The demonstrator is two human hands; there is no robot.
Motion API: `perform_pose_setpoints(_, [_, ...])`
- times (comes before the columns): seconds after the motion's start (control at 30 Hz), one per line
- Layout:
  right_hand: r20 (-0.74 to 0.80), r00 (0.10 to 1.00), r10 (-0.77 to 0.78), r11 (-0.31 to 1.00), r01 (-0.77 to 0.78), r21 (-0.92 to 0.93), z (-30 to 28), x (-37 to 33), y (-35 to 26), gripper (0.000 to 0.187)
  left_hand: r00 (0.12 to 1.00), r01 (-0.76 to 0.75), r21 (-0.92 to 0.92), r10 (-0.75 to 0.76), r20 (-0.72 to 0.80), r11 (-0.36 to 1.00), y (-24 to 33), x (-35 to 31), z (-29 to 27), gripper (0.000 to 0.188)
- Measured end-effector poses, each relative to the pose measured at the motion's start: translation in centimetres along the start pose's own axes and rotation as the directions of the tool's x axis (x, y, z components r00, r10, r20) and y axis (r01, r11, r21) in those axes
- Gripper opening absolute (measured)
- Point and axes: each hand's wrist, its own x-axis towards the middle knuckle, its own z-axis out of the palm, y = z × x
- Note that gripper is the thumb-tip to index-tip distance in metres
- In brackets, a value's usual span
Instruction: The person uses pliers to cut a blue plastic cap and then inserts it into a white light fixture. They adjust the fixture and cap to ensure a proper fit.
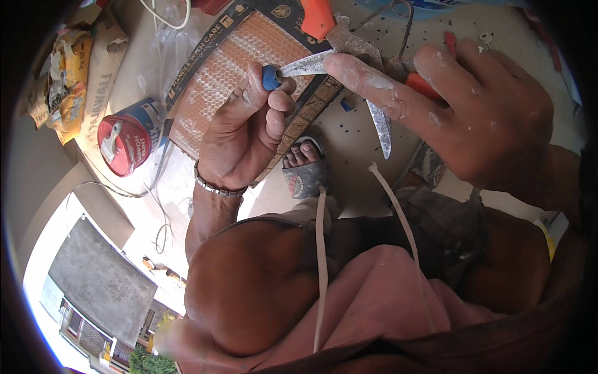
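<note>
My left hand (240,128), palm up with a bracelet at the wrist, pinches a small rounded blue piece (270,78) between thumb and fingers. A dark hollow shows at its right side. My right hand (473,112), dusted white, grips a pair of scissors (305,65) by an orange handle (423,86), the index finger stretched along the metal. The blades are spread wide. One tip meets the blue piece at its hollow; the other blade (381,131) points down toward the floor. My finger hides the pivot. A second orange handle (318,19) sticks up beyond.
A flat carton (215,75) with bubble wrap lies ahead. To the left stand a paint bucket (128,143) with a red lid and paper sacks (103,81). Cables (163,227) trail nearby. Blue scraps (347,106) dot the floor near my sandalled foot (305,168).
</note>
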Motion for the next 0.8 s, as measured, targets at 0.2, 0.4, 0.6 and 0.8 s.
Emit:
perform_pose_setpoints(0.2, [0.333, 0.936, 0.111, 0.808, -0.28, 0.519, 0.0, 0.4, 1.0, 0.053, 0.947, -0.319, 0.458, 0.302, 0.114, 0.83, 0.0, 1.0, -0.4, 0.013])
perform_pose_setpoints(0.4, [0.894, 0.317, -0.316, -0.134, -0.948, 0.288, 1.1, 1.9, 5.0, 0.034, 0.827, -0.562, 0.732, 0.262, 0.497, 0.386, 1.3, 2.0, -0.5, 0.02])
perform_pose_setpoints(0.6, [0.558, 0.826, 0.087, 0.161, -0.564, 0.81, 2.7, -0.6, 3.1, 0.041, 0.817, -0.537, 0.814, 0.377, 0.436, 0.222, 1.9, 1.8, 0.7, 0.024])
perform_pose_setpoints(0.8, [0.135, 0.991, 0.002, 0.998, -0.01, 0.06, 2.1, -0.8, 1.4, 0.06, 0.979, -0.079, 0.4, 0.146, -0.142, 0.913, 2.2, 1.7, 1.0, 0.019])
